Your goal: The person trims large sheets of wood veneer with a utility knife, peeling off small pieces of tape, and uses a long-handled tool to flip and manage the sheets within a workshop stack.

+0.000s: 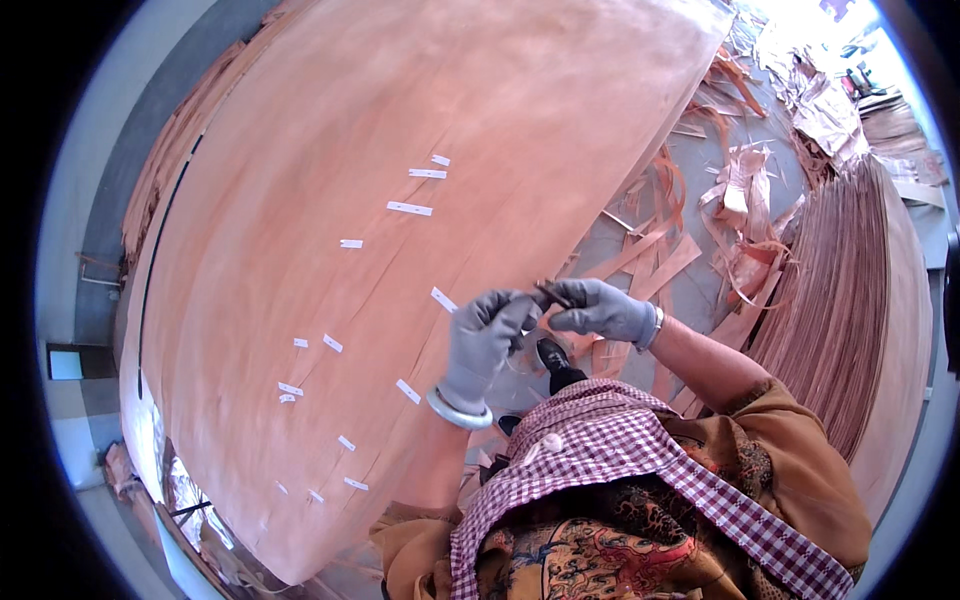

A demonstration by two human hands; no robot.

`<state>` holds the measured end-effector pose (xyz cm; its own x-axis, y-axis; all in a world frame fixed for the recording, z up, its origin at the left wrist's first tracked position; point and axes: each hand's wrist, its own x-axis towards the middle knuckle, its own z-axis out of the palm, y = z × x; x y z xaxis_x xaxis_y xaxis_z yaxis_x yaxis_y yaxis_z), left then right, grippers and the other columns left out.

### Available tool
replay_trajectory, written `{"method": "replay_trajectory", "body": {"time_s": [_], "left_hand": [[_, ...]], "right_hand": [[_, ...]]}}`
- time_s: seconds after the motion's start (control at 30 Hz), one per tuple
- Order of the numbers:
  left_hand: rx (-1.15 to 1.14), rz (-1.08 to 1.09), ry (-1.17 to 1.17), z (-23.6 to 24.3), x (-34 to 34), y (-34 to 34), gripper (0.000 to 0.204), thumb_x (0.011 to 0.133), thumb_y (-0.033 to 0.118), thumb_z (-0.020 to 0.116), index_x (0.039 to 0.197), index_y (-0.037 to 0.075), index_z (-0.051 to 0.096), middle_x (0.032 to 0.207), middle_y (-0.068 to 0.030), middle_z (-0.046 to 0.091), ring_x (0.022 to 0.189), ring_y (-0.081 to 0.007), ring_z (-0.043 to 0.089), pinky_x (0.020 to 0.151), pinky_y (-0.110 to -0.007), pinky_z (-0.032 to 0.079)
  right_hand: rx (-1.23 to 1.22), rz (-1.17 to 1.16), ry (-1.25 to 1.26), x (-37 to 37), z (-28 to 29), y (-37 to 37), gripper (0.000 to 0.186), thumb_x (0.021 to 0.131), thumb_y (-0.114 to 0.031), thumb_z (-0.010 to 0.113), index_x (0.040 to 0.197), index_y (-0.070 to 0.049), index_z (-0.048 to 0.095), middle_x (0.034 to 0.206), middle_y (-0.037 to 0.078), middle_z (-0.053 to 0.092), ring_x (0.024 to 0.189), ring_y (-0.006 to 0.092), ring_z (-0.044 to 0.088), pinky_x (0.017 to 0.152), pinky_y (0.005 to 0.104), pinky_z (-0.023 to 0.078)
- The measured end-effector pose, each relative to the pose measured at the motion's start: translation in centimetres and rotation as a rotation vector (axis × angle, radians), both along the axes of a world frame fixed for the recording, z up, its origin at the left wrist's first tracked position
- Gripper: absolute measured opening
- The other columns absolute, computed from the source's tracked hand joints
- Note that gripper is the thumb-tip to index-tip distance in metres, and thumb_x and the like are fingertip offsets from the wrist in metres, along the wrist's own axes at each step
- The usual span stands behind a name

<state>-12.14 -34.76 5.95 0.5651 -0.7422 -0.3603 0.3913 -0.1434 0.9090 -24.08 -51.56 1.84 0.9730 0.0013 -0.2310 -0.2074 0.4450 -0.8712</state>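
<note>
My left hand [490,340], in a grey glove with a pale bangle at the wrist, is raised by the near right edge of a large pinkish wood veneer sheet [300,130], its fingers curled and pinched close beside my right hand. My right hand [600,315], also gloved, grips a small dark, thin object [553,293] between thumb and fingers. What my left fingers hold is too hidden to make out. Short white tape pieces [409,209] lie scattered on the sheet along fine cracks.
Loose veneer offcuts [660,260] litter the grey floor [780,150] right of the sheet. A tall stack of veneer [830,300] stands at the right, with crumpled scraps [820,110] behind it. My shoes [552,355] show below my hands.
</note>
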Motion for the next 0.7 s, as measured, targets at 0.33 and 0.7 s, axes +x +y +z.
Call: {"method": "replay_trajectory", "body": {"time_s": [0.33,0.7], "left_hand": [[0.129,0.333,-0.665,-9.4,6.9,-8.2,0.020,0.088,0.023,0.065,0.084,0.004,0.065,0.074,-0.0012,0.063,0.063,-0.0110,0.054,0.054,-0.028,0.042],[0.421,-0.054,-1.566,-13.2,7.6,-8.8,0.045,0.084,0.029,0.057,0.123,0.005,0.056,0.134,-0.0148,0.050,0.125,-0.0284,0.045,0.105,-0.047,0.031]], "right_hand": [[-0.381,-0.003,0.174,7.3,-0.3,-7.8,0.017,0.088,-0.008,0.060,0.103,0.000,0.058,0.080,0.005,0.062,0.068,0.0109,0.059,0.062,0.0257,0.050],[-0.569,-0.014,0.308,12.9,-5.8,-10.9,0.016,0.082,-0.010,0.065,0.093,-0.001,0.058,0.072,0.005,0.060,0.061,0.0116,0.058,0.056,0.0262,0.048]]}}
